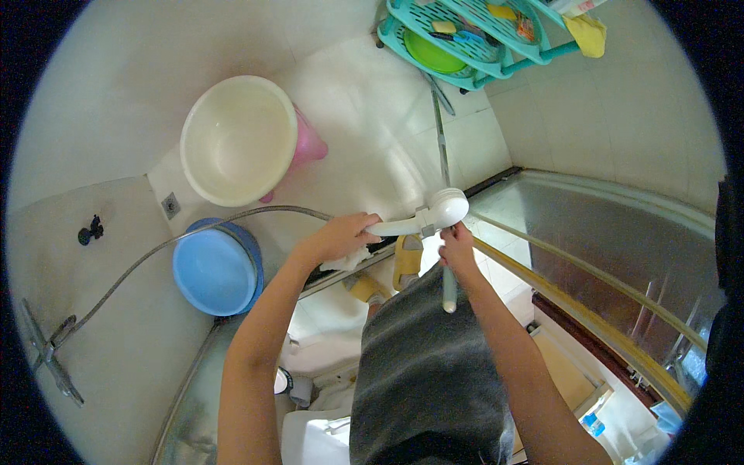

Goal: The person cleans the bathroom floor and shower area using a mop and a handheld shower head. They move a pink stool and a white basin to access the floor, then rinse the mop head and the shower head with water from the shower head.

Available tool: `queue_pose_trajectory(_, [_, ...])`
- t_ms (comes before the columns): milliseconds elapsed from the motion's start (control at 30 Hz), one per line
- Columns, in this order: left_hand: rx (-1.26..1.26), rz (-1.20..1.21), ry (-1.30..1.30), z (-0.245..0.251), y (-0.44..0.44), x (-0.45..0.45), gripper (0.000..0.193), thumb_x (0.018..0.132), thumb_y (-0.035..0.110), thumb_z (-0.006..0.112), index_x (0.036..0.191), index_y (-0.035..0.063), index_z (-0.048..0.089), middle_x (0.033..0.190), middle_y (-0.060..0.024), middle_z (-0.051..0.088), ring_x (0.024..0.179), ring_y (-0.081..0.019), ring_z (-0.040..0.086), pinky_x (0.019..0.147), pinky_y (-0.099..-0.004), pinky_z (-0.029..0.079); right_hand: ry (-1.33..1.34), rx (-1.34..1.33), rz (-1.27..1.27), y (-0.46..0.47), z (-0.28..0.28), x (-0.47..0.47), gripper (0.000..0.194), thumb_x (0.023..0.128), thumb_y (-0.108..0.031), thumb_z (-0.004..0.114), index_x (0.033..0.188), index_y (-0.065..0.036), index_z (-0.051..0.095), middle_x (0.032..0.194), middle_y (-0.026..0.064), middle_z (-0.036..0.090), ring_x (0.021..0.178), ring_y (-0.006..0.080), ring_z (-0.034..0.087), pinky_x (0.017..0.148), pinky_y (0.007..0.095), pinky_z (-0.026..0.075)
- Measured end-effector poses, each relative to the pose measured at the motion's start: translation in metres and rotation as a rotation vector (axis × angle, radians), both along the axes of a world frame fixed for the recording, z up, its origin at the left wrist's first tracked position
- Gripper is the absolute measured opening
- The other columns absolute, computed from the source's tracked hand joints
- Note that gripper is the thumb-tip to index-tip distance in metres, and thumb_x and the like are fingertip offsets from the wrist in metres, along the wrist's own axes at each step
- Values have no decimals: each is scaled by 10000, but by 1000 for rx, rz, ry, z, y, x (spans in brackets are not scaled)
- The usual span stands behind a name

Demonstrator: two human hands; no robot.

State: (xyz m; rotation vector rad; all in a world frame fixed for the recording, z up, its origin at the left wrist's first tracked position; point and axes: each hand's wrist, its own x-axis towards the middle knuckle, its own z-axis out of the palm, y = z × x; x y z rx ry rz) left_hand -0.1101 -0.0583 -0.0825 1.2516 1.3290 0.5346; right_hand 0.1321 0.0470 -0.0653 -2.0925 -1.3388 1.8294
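Observation:
My left hand (343,235) grips the handle of a white shower head (447,207), whose metal hose (174,237) curves left to a wall tap (51,351). A crumpled white cloth or tissue (347,260) hangs beneath that hand. My right hand (458,249), just below the shower head, is closed around a pole with a pale grey end (449,290). The pole's metal shaft (442,139) reaches forward over the floor towards the rack; its far end is hard to make out.
A cream basin (238,141) rests over a pink stool (308,139). Blue basins (214,271) stand at the left wall near a floor drain (170,205). A turquoise rack (494,70) stands at the far wall. Glass door rails (581,302) run on the right; a door track (378,256) crosses by my slippers.

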Motion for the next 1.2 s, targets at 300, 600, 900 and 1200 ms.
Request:
queue_pose_trajectory(300, [-79,125,-30,5,-12,-7,338,829,227,572,1107,46,514,1006,-155,571,903,-282,559,788,-359,432,-9,751,516,-17,-139,9,208,846,-100,496,1024,3,467,782,155,593,724,356,588,609,434,450])
queue_pose_trajectory(600, [-110,163,-49,18,-27,-7,303,838,204,557,1072,18,511,946,-157,547,851,-276,549,771,-351,432,-190,291,542,-43,-18,16,580,891,-112,430,1412,-170,181,766,201,570,652,286,589,586,370,456])
queue_pose_trajectory(900, [-129,200,-95,8,-39,-1,321,840,218,564,1089,24,508,1012,-158,551,891,-268,567,788,-352,441,-144,307,490,-43,16,45,558,904,-111,449,1410,-173,221,650,57,465,503,137,433,462,288,395])
queue_pose_trajectory(1200, [-105,200,-72,14,-38,4,319,845,221,555,1091,24,505,1009,-158,537,903,-272,535,796,-348,422,-245,500,621,3,-150,2,553,870,-96,471,1358,-56,215,980,281,560,878,424,563,718,429,463])
